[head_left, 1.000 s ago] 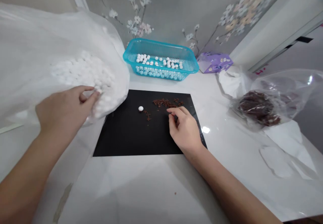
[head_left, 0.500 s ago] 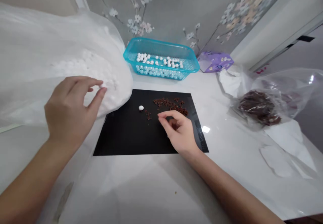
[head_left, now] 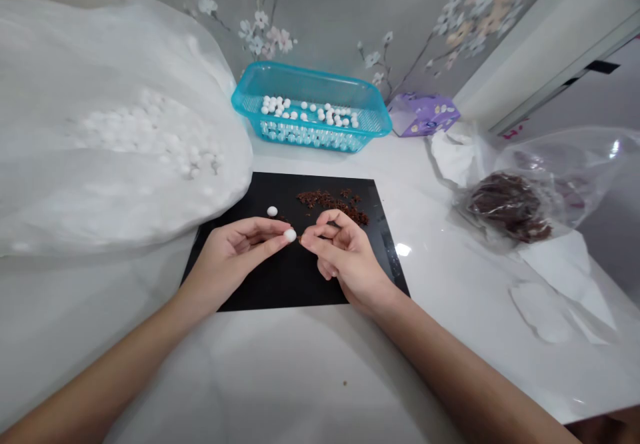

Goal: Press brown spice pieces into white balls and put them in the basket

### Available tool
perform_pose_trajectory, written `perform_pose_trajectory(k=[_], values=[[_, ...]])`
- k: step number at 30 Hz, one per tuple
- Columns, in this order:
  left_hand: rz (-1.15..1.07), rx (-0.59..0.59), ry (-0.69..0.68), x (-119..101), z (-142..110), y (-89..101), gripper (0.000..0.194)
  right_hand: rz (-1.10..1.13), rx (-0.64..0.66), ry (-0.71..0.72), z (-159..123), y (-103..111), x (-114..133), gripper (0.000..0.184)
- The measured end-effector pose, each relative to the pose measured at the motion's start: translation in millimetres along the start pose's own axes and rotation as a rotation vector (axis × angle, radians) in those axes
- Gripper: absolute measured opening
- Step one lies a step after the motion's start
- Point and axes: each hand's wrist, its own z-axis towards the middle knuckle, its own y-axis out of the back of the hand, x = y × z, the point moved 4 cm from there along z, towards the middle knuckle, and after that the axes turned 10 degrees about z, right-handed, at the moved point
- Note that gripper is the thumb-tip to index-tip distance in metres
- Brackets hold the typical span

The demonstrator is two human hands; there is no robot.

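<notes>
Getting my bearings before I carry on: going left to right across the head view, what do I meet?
Big white bag, left hand, the white ball it holds, right hand, purple packet, clear bag with brown contents.

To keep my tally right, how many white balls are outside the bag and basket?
2: one ball pinched in the left hand, another ball on the mat. More could hide behind that hand or the right hand.

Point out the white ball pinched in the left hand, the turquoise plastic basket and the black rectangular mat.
Pinched white ball (head_left: 290, 235), head view: its exposed side.
Turquoise plastic basket (head_left: 320, 87), head view: inner face of the back wall.
Black rectangular mat (head_left: 287, 285), head view: bare front part.
</notes>
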Motion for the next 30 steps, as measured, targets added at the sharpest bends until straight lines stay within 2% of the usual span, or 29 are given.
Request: perform_pose_trajectory(k=[10, 18, 24, 30], values=[[0.074, 0.015, -0.026, -1.1, -1.8, 0.1, 0.015, -0.019, 0.023, 0.026, 1.0, -0.3, -1.9, 0.036], [0.06, 0.014, -0.06, -4.7, -3.8, 0.6, 0.015, -0.062, 0.056, -0.031, 1.1, -0.7, -0.8, 0.04], [0.068, 0.023, -0.075, -3.9, -4.5, 1.3, 0.013, -0.103, 0.088, -0.008, 1.9, 2.9, -2.4, 0.035], [0.062, 0.061, -0.08, -4.6, -4.4, 1.2, 0.012, -0.166, 0.163, -0.09, 2.1, 3.8, -1.6, 0.031]])
